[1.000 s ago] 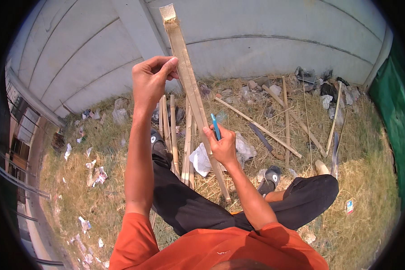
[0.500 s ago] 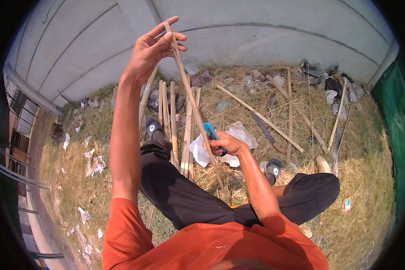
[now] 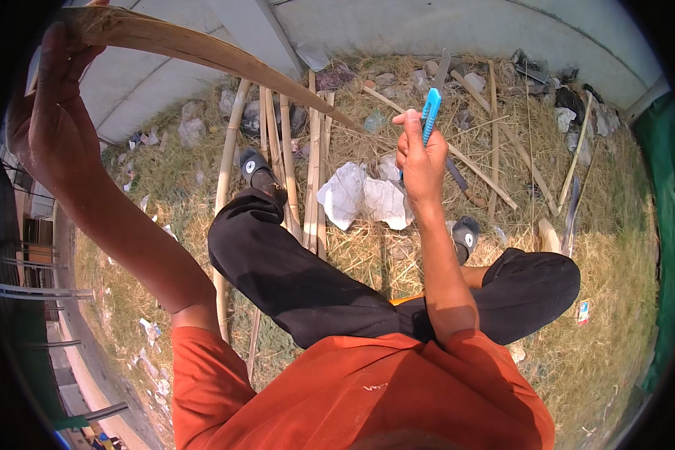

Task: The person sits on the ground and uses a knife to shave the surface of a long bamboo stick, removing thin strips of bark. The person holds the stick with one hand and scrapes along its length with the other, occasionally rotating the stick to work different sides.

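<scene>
At the upper left, my left hand is raised and closed around the near end of a split bamboo strip. The strip slants down to the right, its far tip ending a little left of my right hand. In my right hand is a light blue utility knife, gripped upright with its blade out and pointing away from me. The blade stands apart from the strip. Below the right hand, white crumpled pieces lie on the dry grass between my feet.
Several bamboo lengths lie by my left foot, more sticks to the right. A machete rests in the grass beyond my right shoe. A grey wall rises ahead; a green sheet hangs at right.
My left hand has swung left and closer to me, lifting the strip. My right hand has moved right and away from me; the knife has turned upright and come off the strip.
</scene>
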Demonstrator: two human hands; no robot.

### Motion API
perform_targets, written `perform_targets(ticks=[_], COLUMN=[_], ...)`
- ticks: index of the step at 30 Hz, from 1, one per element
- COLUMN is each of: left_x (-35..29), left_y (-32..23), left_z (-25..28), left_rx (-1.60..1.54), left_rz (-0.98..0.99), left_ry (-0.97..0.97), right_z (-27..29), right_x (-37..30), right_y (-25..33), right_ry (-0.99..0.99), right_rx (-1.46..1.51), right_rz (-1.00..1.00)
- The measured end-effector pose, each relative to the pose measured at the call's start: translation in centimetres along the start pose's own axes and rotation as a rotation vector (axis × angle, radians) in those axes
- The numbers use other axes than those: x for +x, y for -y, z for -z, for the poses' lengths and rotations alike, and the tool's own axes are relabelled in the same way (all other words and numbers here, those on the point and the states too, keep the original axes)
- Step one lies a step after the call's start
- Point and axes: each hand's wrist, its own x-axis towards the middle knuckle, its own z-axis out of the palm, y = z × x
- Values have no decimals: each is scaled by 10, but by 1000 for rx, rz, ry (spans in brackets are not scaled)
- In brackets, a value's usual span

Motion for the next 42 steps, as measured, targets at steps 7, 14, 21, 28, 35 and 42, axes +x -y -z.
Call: perform_targets(ticks=[7,14,21,28,35,42], left_x=[-98,-96,-103,-119,-133,-137], left_y=[-3,-48,-46,-36,-37,-40], left_z=[-63,-68,-71,-91,-100,-103], left_rx=[33,191,165,315,158,236], left_rz=[306,272,121,146,188,172], left_ry=[-89,-77,42,167,76,113], right_z=[-21,-68,-74,-60,-54,-49], right_x=[-46,-86,-94,-83,-99,-97], right_y=[29,106,130,99,116,100], right_ry=[378,469,493,341,401,343], right_rx=[-174,-339,-502,-799,-616,-795], right_rz=[-41,341,361,364,325,369])
